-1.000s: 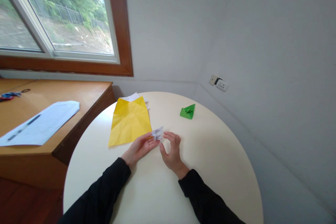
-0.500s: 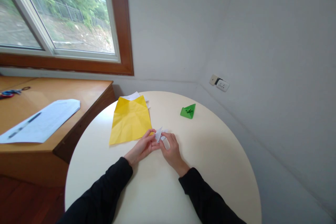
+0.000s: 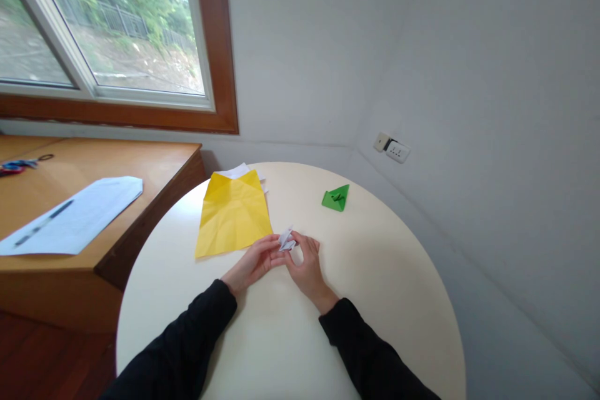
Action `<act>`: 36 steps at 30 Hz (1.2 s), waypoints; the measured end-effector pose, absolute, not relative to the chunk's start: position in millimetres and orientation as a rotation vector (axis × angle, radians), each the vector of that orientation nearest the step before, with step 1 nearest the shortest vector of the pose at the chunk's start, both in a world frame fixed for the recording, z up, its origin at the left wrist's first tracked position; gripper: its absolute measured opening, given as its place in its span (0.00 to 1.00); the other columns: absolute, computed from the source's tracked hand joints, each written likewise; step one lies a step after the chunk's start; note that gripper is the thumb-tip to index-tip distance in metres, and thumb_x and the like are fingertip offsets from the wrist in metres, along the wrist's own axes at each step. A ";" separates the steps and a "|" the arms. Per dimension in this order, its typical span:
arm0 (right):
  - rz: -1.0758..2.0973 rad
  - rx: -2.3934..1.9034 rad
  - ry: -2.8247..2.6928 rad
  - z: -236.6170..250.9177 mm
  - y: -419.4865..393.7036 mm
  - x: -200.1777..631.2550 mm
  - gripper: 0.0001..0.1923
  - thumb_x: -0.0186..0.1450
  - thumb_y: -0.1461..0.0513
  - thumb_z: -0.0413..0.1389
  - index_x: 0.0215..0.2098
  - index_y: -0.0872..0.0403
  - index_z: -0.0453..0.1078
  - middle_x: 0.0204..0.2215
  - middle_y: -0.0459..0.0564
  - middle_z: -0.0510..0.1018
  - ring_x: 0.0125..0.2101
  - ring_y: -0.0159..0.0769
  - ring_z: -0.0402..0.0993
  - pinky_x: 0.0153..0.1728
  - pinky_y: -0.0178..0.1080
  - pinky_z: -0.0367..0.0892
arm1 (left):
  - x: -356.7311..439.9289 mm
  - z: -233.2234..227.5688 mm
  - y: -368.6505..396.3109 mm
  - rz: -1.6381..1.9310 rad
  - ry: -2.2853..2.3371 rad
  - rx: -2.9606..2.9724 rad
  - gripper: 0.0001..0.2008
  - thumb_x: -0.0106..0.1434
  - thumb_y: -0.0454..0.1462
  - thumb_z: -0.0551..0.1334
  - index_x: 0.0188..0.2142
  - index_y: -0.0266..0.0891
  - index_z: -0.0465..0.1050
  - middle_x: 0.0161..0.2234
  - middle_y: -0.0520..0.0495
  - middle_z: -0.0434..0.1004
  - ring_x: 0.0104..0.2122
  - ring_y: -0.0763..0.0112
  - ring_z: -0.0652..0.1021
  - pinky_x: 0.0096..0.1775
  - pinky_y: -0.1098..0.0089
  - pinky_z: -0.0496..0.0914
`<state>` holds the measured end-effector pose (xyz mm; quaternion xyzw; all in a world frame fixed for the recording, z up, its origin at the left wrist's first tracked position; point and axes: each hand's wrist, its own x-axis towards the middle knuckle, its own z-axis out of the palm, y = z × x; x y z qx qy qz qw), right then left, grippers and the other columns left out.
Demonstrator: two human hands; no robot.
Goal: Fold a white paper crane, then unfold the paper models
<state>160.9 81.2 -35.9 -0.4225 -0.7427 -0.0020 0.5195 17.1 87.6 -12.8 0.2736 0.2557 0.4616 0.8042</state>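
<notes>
Both hands closed in since a second ago, left hand (image 3: 255, 262) and right hand (image 3: 307, 265) fingertips pinched on small white folded paper (image 3: 286, 240), mid-table (image 3: 384, 287), yellow sheet (image 3: 233, 214) just beside toward far left edge, green folded piece (image 3: 336, 198) near far edge

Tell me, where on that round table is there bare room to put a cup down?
The round table is bare right of the right hand, below the green paper. Crowded where the left hand and right hand pinch the white folded paper beside the yellow sheet.
</notes>
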 end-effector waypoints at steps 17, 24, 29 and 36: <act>0.135 -1.029 -1.587 -33.6 84.1 168.2 0.26 0.52 0.68 0.48 0.51 0.53 0.60 0.47 0.55 0.67 0.51 0.46 0.61 0.52 0.52 0.54 | 19.4 -18.7 87.5 1.078 0.689 0.756 0.19 0.47 0.33 0.71 0.37 0.36 0.65 0.26 0.51 0.74 0.26 0.74 0.76 0.37 0.71 0.71; 0.261 -1.088 -1.506 -39.3 94.7 174.1 0.06 0.56 0.67 0.52 0.31 0.52 0.68 0.40 0.51 0.68 0.45 0.43 0.64 0.49 0.51 0.58 | 17.3 -16.2 86.2 1.038 0.657 0.744 0.12 0.53 0.31 0.67 0.35 0.33 0.67 0.27 0.50 0.73 0.26 0.76 0.75 0.37 0.72 0.73; 0.306 -1.076 -1.490 -39.2 93.1 173.5 0.06 0.55 0.67 0.53 0.29 0.51 0.69 0.39 0.50 0.68 0.44 0.42 0.64 0.48 0.49 0.59 | 16.1 -21.2 89.0 1.020 0.652 0.735 0.08 0.53 0.30 0.67 0.33 0.32 0.70 0.29 0.48 0.72 0.26 0.77 0.75 0.36 0.73 0.73; 0.363 -1.092 -1.418 -37.2 94.8 173.0 0.05 0.55 0.64 0.56 0.31 0.53 0.67 0.36 0.50 0.70 0.41 0.41 0.66 0.41 0.45 0.63 | 15.5 -27.0 91.6 0.992 0.671 0.773 0.05 0.52 0.31 0.68 0.27 0.30 0.73 0.27 0.48 0.71 0.27 0.75 0.75 0.35 0.73 0.73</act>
